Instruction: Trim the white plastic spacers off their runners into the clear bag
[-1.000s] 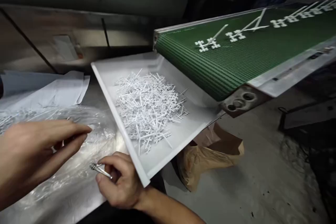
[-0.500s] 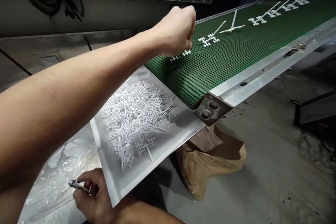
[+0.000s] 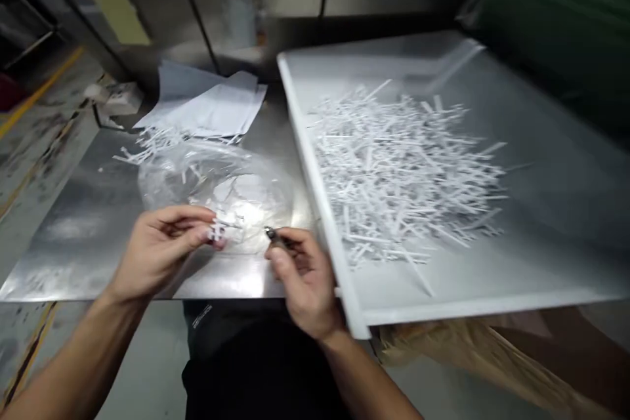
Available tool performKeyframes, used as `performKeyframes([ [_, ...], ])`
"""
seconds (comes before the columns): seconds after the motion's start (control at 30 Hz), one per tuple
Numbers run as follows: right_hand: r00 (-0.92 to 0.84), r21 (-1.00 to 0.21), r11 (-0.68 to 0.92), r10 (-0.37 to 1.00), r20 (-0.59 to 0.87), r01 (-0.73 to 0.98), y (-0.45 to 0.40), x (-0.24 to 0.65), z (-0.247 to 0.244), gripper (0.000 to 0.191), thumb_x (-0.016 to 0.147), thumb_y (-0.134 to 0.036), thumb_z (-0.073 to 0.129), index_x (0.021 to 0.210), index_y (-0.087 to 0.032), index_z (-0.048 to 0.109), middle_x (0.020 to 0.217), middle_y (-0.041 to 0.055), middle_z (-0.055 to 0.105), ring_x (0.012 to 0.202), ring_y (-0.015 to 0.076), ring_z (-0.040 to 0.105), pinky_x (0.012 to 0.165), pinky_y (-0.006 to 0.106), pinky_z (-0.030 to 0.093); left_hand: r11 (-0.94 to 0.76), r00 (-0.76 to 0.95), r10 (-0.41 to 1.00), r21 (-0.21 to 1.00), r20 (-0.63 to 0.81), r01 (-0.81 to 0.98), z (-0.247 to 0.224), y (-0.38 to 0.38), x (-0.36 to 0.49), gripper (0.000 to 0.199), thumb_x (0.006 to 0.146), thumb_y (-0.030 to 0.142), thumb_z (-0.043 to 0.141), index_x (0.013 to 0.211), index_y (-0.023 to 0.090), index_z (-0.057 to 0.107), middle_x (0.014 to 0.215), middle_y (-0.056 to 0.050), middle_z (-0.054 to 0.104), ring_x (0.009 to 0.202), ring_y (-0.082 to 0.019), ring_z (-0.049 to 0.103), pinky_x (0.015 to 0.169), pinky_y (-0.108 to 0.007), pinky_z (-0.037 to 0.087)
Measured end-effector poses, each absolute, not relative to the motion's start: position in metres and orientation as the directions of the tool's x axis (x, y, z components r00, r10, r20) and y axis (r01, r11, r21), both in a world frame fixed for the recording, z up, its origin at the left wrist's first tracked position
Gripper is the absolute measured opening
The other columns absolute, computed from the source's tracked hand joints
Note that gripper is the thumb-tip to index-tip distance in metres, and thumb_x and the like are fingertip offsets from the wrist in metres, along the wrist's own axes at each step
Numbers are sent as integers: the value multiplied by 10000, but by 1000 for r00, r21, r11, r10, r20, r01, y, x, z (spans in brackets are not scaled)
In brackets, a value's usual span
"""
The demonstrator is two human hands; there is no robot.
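Observation:
Between the thumb and fingers of my left hand (image 3: 160, 246) is a small white plastic moulding (image 3: 217, 231) with short branching arms. My right hand (image 3: 305, 279) is closed around small metal cutters (image 3: 270, 233), whose tip points toward the moulding, with a gap between them. Below and behind both hands lies a clear plastic bag (image 3: 221, 174) on the steel table, with some white pieces seen in or under it. Right of my right hand, a white tray (image 3: 327, 223) carries a large heap of white mouldings (image 3: 408, 174).
White paper sheets (image 3: 207, 105) and loose white sprues (image 3: 157, 142) lie at the back of the steel table (image 3: 79, 210). A green conveyor belt (image 3: 571, 26) is at the upper right. A brown paper bag (image 3: 472, 357) stands below the tray.
The view has swung left from the conveyor to the table. My left hand has come back from the belt with a white moulding. My right hand still holds the cutters.

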State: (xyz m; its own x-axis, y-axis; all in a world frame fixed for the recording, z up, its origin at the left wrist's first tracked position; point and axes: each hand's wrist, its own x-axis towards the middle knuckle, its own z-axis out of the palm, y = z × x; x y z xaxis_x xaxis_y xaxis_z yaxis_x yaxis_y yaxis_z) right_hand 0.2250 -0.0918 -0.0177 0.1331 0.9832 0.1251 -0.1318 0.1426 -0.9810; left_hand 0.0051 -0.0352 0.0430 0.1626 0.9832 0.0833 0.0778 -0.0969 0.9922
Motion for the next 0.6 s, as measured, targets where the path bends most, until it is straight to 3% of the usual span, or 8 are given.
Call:
performKeyframes([
  [0.1, 102, -940, 159, 986, 134, -303, -81, 216, -1, 165, 1014, -297, 736, 1168, -244, 717, 831, 4, 762, 590, 110, 634, 561, 221, 544, 58, 211, 976, 997, -48, -41, 26, -44, 0, 181, 857, 329, 949, 983, 225, 869, 797, -42, 848, 701, -197, 839, 696, -225, 717],
  [0.2, 72, -918, 175, 985, 160, -357, -72, 200, 12, 121, 1002, -240, 765, 1121, -254, 747, 759, -31, 727, 563, 88, 600, 570, 210, 525, 58, 313, 949, 996, -33, -71, 33, -31, 2, 126, 911, 278, 898, 1014, 214, 866, 828, -36, 853, 739, -183, 844, 723, -209, 708],
  [0.3, 104, -924, 194, 980, 169, -329, -65, 190, 15, 134, 987, -206, 779, 1110, -258, 768, 721, -45, 690, 579, 88, 596, 596, 214, 524, -239, 418, 893, 963, 166, 128, 41, -16, -2, 71, 969, 212, 823, 1032, 208, 856, 892, -22, 859, 774, -149, 833, 723, -175, 671],
  [0.43, 84, -938, 144, 989, 123, -316, -60, 193, 8, 142, 979, -220, 787, 1111, -274, 778, 768, -34, 724, 603, 92, 603, 593, 214, 506, -712, 581, 668, 625, 464, 319, 38, -2, -11, 56, 1015, 155, 744, 1026, 160, 799, 913, -39, 833, 793, -141, 787, 727, -210, 616],
  [0.5, 98, -949, 124, 990, 99, -290, -57, 198, 5, 159, 966, -212, 797, 1109, -280, 781, 805, -28, 738, 623, 98, 609, 600, 221, 506, -783, 609, 610, 501, 507, 368, 30, -1, -12, 48, 1020, 124, 720, 1009, 145, 762, 914, -56, 798, 833, -162, 756, 746, -259, 602],
  [0.6, 159, -969, 147, 980, 116, -198, -51, 207, 4, 201, 944, -168, 805, 1105, -289, 798, 889, -16, 754, 718, 122, 659, 674, 258, 547, -794, 585, 604, 472, 541, 384, 16, -3, -11, 66, 999, 75, 724, 1018, 137, 733, 913, -61, 757, 820, -159, 701, 731, -279, 581],
])
